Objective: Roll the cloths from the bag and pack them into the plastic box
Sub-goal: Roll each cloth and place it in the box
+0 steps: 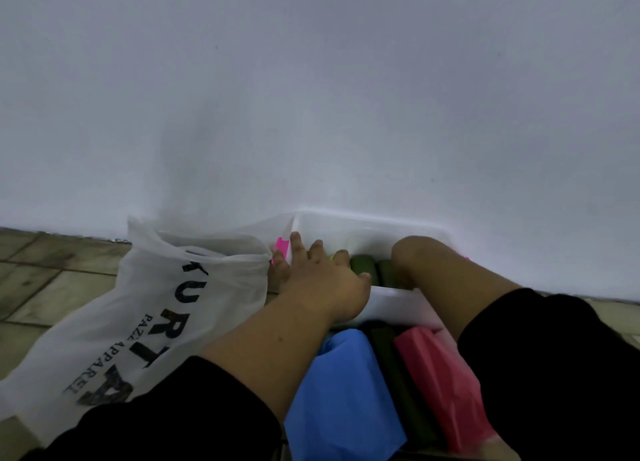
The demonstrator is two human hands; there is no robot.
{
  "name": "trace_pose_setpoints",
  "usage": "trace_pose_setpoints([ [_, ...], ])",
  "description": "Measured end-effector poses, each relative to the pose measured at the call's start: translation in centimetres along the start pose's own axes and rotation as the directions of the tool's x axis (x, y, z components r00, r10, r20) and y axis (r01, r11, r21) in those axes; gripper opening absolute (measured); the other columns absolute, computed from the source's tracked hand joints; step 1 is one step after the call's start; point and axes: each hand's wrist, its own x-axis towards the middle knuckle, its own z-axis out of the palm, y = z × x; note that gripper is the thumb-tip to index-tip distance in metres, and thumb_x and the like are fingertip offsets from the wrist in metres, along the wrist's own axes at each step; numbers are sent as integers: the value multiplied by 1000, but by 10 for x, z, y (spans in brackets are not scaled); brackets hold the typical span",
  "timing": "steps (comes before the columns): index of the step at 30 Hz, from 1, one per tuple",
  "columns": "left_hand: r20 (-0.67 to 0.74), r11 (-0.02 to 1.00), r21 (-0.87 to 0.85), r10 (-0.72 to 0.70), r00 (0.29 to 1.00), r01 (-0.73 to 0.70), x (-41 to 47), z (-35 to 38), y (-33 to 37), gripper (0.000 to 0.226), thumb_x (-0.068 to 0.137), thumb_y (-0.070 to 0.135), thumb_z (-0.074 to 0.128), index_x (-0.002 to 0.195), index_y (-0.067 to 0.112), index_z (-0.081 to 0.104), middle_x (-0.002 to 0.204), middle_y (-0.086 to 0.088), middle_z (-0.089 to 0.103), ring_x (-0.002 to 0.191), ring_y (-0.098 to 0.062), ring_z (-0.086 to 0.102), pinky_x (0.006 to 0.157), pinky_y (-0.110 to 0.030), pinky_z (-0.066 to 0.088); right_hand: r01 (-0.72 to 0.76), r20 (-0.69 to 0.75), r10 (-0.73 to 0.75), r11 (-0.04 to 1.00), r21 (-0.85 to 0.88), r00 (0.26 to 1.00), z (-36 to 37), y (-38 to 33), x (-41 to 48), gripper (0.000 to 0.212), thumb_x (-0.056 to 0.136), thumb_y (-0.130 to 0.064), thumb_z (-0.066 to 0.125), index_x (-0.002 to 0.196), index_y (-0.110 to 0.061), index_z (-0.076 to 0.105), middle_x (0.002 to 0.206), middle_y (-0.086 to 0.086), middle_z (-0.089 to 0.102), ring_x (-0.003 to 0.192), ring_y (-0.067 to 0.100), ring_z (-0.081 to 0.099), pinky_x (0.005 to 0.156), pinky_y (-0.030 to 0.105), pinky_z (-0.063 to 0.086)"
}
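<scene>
A translucent white plastic box stands on the floor against the wall. Dark green rolled cloths lie side by side inside it. My left hand rests palm down over the box's left end, fingers spread, holding nothing that I can see. My right hand bends down at the wrist into the box beside the green rolls, and its fingers are hidden. The white plastic bag with black lettering lies slumped to the left of the box. Loose blue, dark green and red cloths lie below the box, between my arms.
A plain white wall rises directly behind the box. Tiled floor shows at the left, beyond the bag. A pink clip sits on the box's left end, and another pink bit shows at its right end.
</scene>
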Motion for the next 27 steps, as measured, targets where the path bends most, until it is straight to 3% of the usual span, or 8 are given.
trace_pose_setpoints([
  [2,4,1000,-5,2,1000,-2,0,0,0,67,89,63,20,148,30,18,160,-9,2,142,-38,-21,107,-63,-14,55,26,-54,998,-13,998,0,1,2,32,87,-20,57,115,-6,61,90,9,56,96,26,52,84,31,39],
  [5,5,1000,-2,0,1000,0,-1,0,0,67,89,63,20,148,30,18,160,-9,2,142,-38,-21,108,-63,-14,95,91,-99,994,48,991,4,4,0,33,89,-20,53,118,-7,60,122,15,58,101,28,54,79,32,37],
  [9,13,1000,-4,-6,1000,6,-1,-1,1,67,90,63,20,148,31,17,160,-8,1,142,-38,-21,108,-62,-11,86,112,-103,985,148,988,4,11,-1,15,88,-21,56,99,-13,61,99,10,52,81,23,48,75,32,38],
  [17,7,999,19,-41,999,41,2,1,1,69,87,66,20,148,32,20,160,-6,6,143,-36,-18,109,-62,-10,67,62,-90,952,298,994,9,19,-6,10,87,-22,57,89,-13,56,122,16,58,89,28,51,78,35,41],
  [20,-18,999,-23,-33,999,32,-2,-2,1,68,88,66,23,148,32,21,160,-5,6,144,-33,-15,111,-60,-8,80,-139,-10,857,509,990,14,25,-16,27,86,-15,57,112,-6,61,128,15,58,107,30,56,88,34,45],
  [22,-87,991,-131,-2,996,-10,-10,-5,-3,65,91,63,27,148,32,22,160,-4,4,146,-31,-9,114,-55,-4,189,-399,138,714,674,906,22,21,-36,43,84,-12,53,126,-14,56,127,7,60,109,22,56,88,27,44],
  [24,-205,966,-245,36,978,-87,-29,-8,-13,63,92,57,37,147,31,25,160,-5,5,146,-28,-5,116,-48,0,369,-554,241,532,762,797,37,11,-71,37,82,-14,54,118,-24,59,110,-3,65,93,14,57,76,23,39],
  [27,-313,935,-271,139,939,-229,-82,-1,-37,64,88,47,53,145,28,30,157,-5,17,145,-24,11,115,-35,14,494,-628,166,481,725,760,81,-6,-125,23,81,-23,60,102,-32,62,91,-14,65,83,10,61,67,22,38],
])
